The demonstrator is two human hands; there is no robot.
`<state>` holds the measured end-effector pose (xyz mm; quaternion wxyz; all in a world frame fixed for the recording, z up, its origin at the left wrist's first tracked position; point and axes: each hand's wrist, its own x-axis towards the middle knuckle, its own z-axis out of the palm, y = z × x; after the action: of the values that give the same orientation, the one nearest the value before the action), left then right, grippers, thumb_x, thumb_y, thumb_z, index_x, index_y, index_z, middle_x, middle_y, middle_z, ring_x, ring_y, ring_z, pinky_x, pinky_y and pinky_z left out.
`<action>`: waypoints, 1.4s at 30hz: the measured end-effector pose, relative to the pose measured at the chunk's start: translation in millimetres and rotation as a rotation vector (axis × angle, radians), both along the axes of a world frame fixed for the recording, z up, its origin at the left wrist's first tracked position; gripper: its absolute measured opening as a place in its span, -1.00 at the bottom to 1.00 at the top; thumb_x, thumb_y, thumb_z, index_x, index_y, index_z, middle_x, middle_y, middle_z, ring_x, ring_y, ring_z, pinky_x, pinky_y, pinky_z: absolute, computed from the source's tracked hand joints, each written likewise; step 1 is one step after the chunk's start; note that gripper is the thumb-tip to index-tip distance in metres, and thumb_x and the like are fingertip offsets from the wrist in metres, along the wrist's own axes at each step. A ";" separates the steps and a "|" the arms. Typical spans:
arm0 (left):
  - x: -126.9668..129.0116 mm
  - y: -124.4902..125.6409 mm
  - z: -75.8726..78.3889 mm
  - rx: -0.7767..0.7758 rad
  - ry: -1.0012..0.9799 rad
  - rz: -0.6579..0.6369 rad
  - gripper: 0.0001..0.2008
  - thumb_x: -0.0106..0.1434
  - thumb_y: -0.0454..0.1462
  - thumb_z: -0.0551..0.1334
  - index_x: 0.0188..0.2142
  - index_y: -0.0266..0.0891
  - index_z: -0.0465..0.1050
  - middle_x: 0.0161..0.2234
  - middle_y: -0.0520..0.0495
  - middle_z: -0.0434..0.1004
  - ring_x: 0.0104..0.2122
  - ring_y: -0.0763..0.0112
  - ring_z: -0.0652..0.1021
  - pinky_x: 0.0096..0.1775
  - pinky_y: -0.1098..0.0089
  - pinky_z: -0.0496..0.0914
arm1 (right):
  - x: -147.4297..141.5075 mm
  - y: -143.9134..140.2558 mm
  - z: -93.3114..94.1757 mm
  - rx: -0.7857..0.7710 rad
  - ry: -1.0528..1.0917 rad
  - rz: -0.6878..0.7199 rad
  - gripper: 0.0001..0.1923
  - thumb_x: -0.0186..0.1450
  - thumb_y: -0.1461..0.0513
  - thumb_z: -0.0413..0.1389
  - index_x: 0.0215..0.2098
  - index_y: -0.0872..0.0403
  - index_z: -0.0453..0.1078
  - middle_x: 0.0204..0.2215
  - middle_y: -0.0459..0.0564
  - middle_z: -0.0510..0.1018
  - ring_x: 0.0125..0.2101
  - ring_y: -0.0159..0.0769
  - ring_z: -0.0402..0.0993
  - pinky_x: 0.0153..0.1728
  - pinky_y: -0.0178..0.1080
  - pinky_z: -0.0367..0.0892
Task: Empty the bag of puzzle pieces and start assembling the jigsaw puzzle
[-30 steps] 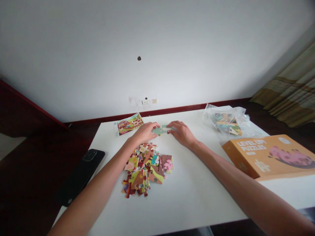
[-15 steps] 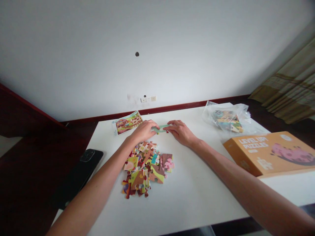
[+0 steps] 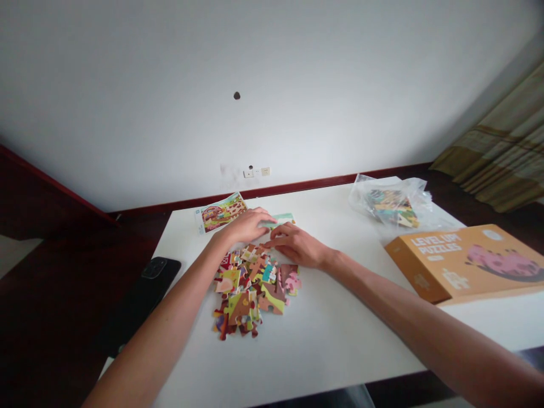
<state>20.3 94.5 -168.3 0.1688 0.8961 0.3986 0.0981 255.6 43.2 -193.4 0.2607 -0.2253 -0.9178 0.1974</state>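
Note:
A strip of pale green jigsaw puzzle pieces (image 3: 285,217) lies on the far part of the table. My left hand (image 3: 250,225) is at its left end, thumb and fingers closed on the strip and covering part of it. My right hand (image 3: 296,243) is just in front of the strip, fingers bent and tips drawn together at the far edge of a heap of loose puzzle pieces (image 3: 249,289). Whatever is between those fingertips is hidden. The heap shows brown, yellow-green, red and pink prints, with several pieces overlapping.
Behind my left hand lies a printed farm picture sheet (image 3: 223,212). A black phone (image 3: 159,277) is at the table's left edge. To the right are a clear plastic bag (image 3: 391,204) with more pieces and an orange puzzle box (image 3: 467,260). A wall (image 3: 272,85) stands beyond the table.
My right hand has let go of the green strip and moved left and toward me, to the heap's far edge. My left hand has stayed at the strip's left end.

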 end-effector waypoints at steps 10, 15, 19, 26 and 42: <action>0.6 -2.6 8.6 -0.038 0.068 -0.001 -0.58 0.31 -0.37 0.22 0.12 -0.08 0.59 0.17 -0.09 0.51 0.15 0.24 0.53 0.25 0.27 0.33 | -4.8 -0.2 -9.6 -0.043 -0.012 -0.094 -0.74 0.32 0.11 0.35 -0.04 -0.02 0.59 0.03 0.08 0.57 0.06 -0.07 0.48 0.17 0.00 0.33; 0.6 -0.6 6.3 -0.033 0.059 -0.008 -0.57 0.31 -0.41 0.21 0.10 -0.06 0.60 0.16 -0.07 0.52 0.15 0.25 0.53 0.27 0.25 0.33 | -7.9 -3.6 -6.6 -0.112 0.054 -0.121 -0.83 0.29 0.19 0.37 -0.17 0.01 0.54 -0.10 0.03 0.62 0.00 -0.14 0.51 0.13 -0.07 0.32; -0.2 2.0 2.0 -0.044 0.022 0.011 -0.56 0.33 -0.44 0.14 0.07 -0.05 0.62 0.15 -0.07 0.53 0.14 0.24 0.54 0.26 0.21 0.35 | -0.3 0.8 -6.1 -0.294 0.124 -0.241 -0.88 0.30 0.21 0.29 -0.20 0.04 0.49 -0.29 -0.08 0.61 -0.29 -0.30 0.49 -0.17 -0.24 0.37; -3.2 4.9 -3.6 -0.019 0.021 0.005 -0.63 0.38 -0.34 0.15 0.09 -0.09 0.60 0.13 -0.10 0.53 0.11 0.23 0.55 0.24 0.24 0.35 | 20.6 25.5 -13.9 -0.419 0.276 -0.359 -0.68 0.38 0.13 0.11 0.01 0.07 0.54 -0.34 -0.08 0.62 -0.38 -0.32 0.46 -0.32 -0.27 0.35; 2.0 1.2 -17.9 0.097 0.000 0.142 -0.58 0.39 -0.37 0.15 0.14 -0.01 0.57 0.18 -0.12 0.40 0.15 0.18 0.50 0.24 0.19 0.35 | 41.8 41.1 -11.5 -0.065 0.110 -0.465 -0.71 0.48 0.20 0.05 0.04 0.00 0.58 -0.04 0.06 0.64 -0.03 -0.12 0.55 0.07 -0.09 0.39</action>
<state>22.3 95.7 -186.2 0.1178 0.8727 0.4560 0.1287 297.4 84.2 -204.9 0.3416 -0.4275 -0.8188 0.1734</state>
